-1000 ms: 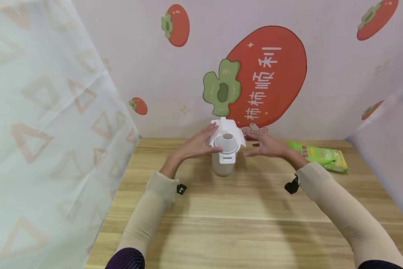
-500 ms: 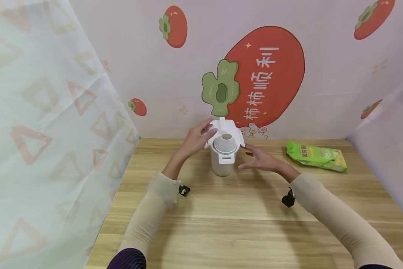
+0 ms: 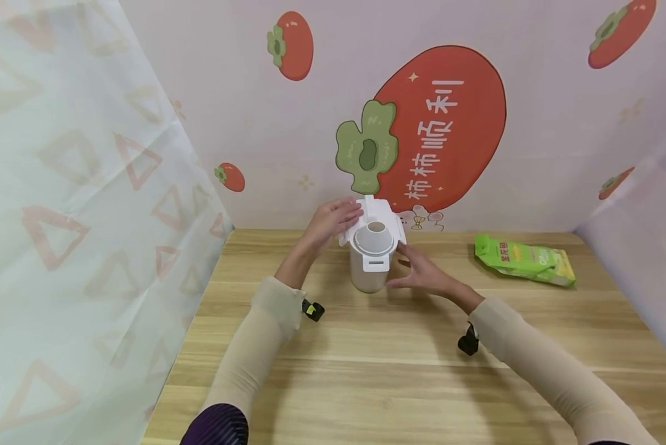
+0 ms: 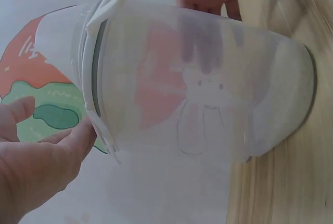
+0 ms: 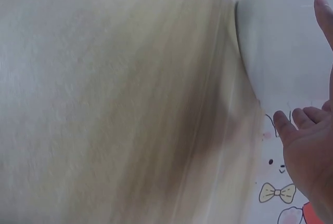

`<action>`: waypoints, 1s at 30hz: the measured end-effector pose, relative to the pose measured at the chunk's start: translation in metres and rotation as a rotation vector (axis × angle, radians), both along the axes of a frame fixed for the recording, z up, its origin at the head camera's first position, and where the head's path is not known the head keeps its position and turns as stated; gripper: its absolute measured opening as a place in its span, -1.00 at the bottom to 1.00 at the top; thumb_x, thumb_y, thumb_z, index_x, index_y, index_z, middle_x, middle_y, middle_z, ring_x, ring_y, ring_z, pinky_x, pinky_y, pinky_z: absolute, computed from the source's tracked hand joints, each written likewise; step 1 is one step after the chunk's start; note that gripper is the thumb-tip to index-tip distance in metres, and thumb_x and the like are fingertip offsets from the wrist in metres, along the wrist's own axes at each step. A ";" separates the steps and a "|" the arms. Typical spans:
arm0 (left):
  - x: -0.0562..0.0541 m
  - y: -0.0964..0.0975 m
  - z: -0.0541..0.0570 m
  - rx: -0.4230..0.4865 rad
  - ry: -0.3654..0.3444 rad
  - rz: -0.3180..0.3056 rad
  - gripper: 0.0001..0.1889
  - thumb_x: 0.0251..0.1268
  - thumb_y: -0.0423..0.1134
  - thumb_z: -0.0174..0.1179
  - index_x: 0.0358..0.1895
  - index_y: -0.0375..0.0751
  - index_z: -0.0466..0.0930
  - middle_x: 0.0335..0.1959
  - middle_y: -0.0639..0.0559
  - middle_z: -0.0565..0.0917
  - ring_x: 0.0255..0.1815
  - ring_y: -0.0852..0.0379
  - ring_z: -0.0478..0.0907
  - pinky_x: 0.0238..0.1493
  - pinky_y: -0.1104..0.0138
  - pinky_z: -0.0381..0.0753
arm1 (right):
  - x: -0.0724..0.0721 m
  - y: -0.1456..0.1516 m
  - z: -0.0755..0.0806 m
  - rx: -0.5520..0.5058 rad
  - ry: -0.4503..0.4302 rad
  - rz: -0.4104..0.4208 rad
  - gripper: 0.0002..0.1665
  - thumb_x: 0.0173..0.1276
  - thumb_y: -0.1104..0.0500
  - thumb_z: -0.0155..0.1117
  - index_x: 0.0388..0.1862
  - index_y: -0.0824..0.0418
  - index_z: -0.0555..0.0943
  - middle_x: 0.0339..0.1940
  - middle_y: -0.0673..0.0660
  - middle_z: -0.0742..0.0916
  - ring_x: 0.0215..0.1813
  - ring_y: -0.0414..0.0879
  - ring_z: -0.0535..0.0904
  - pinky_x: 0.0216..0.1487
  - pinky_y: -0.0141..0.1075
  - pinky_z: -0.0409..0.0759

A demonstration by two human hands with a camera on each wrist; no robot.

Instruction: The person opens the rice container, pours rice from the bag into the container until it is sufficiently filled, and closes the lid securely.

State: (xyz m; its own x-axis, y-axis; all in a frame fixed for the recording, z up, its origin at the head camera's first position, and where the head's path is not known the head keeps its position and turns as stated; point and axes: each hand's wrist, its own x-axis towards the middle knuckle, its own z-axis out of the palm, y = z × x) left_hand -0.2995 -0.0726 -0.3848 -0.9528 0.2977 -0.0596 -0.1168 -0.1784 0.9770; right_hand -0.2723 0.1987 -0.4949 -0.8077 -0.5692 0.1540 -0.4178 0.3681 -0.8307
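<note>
A translucent storage jar (image 3: 368, 279) stands upright on the table, a faint rabbit drawing on its side (image 4: 203, 99). Its white lid (image 3: 385, 213) has side latches, a front latch (image 3: 375, 265) hanging outward, and a round cap (image 3: 374, 237). At the lid's left edge is my left hand (image 3: 332, 221), its fingertips against the rim and its thumb apart. My right hand (image 3: 424, 272) is beside the jar's right wall, fingers and thumb spread around that side; in the right wrist view this hand (image 5: 309, 156) has loose fingers, and contact is unclear.
To the right on the wooden table (image 3: 366, 383) lies a green and yellow packet (image 3: 524, 259). A printed fabric wall (image 3: 288, 123) rises close behind the jar, and another wall (image 3: 88, 247) borders the left side.
My right hand has come down from the lid's right edge to the jar's lower right side. My left hand has shifted back along the lid's left edge. The jar stays in place.
</note>
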 end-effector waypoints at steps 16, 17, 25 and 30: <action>-0.016 0.008 0.002 0.142 -0.150 -0.069 -0.44 0.70 -0.37 0.00 0.59 -0.55 0.15 0.54 -0.47 0.36 0.58 -0.25 0.36 0.52 0.13 0.46 | 0.002 -0.016 -0.001 -0.079 -0.007 0.001 0.44 0.10 0.27 0.75 0.78 0.11 0.00 0.75 0.23 0.20 0.71 0.24 0.12 0.53 0.25 0.37; -0.016 0.009 0.001 0.125 -0.144 -0.068 -0.43 0.68 -0.40 0.04 0.59 -0.56 0.15 0.54 -0.45 0.37 0.57 -0.24 0.37 0.51 0.14 0.47 | 0.002 -0.016 -0.002 -0.081 -0.009 -0.005 0.43 0.10 0.27 0.74 0.77 0.11 -0.01 0.74 0.24 0.21 0.71 0.26 0.13 0.53 0.25 0.37; -0.019 0.018 0.000 -0.020 -0.098 -0.058 -0.32 0.56 -0.40 0.22 0.61 -0.52 0.16 0.51 -0.37 0.45 0.47 -0.12 0.50 0.45 0.21 0.54 | 0.001 -0.021 -0.008 -0.098 -0.030 -0.047 0.43 0.14 0.25 0.73 0.77 0.08 -0.05 0.73 0.20 0.19 0.70 0.24 0.16 0.57 0.20 0.33; -0.022 0.021 0.001 -0.089 -0.086 -0.045 -0.32 0.56 -0.39 0.23 0.61 -0.49 0.18 0.55 -0.34 0.42 0.51 -0.13 0.46 0.47 0.20 0.52 | -0.002 -0.024 -0.011 -0.112 -0.043 -0.064 0.42 0.16 0.25 0.72 0.77 0.05 -0.06 0.74 0.19 0.18 0.71 0.22 0.14 0.58 0.19 0.33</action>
